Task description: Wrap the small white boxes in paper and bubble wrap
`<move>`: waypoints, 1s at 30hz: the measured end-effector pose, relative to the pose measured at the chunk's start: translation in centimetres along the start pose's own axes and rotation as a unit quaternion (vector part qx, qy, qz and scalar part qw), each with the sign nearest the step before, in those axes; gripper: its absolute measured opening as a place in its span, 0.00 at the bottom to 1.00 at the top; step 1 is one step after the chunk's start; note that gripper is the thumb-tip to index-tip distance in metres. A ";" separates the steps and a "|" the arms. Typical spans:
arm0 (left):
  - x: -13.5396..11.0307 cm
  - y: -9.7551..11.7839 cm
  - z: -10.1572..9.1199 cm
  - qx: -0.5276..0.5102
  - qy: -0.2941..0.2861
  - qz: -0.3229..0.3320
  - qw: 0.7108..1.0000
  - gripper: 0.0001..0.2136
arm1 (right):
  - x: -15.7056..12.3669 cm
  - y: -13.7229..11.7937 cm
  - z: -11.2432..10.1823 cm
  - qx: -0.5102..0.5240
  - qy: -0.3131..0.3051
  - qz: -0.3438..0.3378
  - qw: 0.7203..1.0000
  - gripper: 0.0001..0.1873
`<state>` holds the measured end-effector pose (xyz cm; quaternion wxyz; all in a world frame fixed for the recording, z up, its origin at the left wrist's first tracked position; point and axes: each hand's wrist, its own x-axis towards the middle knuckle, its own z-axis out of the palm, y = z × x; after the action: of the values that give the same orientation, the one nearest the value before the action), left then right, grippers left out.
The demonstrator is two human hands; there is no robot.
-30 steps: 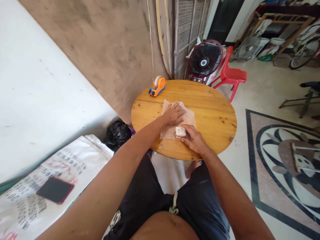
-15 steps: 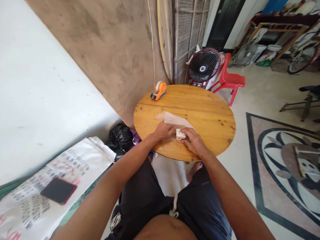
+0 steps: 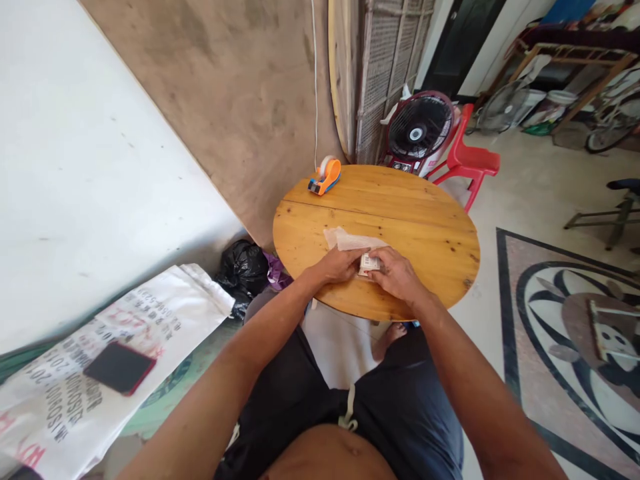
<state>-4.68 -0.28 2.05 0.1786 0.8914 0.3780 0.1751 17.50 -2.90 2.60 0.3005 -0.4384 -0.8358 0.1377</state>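
Note:
A small white box with printed markings (image 3: pixel 369 264) is held low over the near part of the round wooden table. My right hand (image 3: pixel 399 272) grips it from the right, fingers at its back edge and thumb at its near side. My left hand (image 3: pixel 340 265) closes in from the left, its fingertips pressed against the box's left and far edges. A thin, whitish translucent plastic wrap (image 3: pixel 350 239) lies on the table behind and beneath the hands. How much of it goes under the box is hidden.
On the round table (image 3: pixel 420 200) an orange and blue tape dispenser (image 3: pixel 326 176) stands at the far left. Behind are a fan (image 3: pixel 420 130) and a red chair (image 3: pixel 473 157). At left, a phone (image 3: pixel 120 368) rests on white printed sacks (image 3: pixel 175 300), near a black plastic bag (image 3: pixel 243 267).
My left fingers have stretched from beside the box to its far edge. Both hands and the box are slightly farther right in view, and the camera has shifted a little.

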 end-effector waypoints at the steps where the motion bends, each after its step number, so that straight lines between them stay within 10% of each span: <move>1: 0.1 -0.1 -0.3 0.026 -0.016 -0.002 1.000 0.31 | 0.2 -0.1 -0.2 0.007 -0.008 0.012 1.000 0.26; 12: 1.2 -0.5 -1.4 0.115 -0.093 -0.057 0.987 0.34 | 0.4 -0.2 0.0 0.390 -0.027 0.204 0.898 0.29; 30: 2.7 -2.2 -2.9 0.029 -0.173 -0.072 0.982 0.42 | -0.4 1.8 -0.3 0.072 0.026 0.118 0.990 0.25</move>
<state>-5.55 3.69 4.10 0.2279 0.8834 0.4094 -0.0058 19.02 -2.23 1.82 0.3341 -0.5148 -0.7580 0.2209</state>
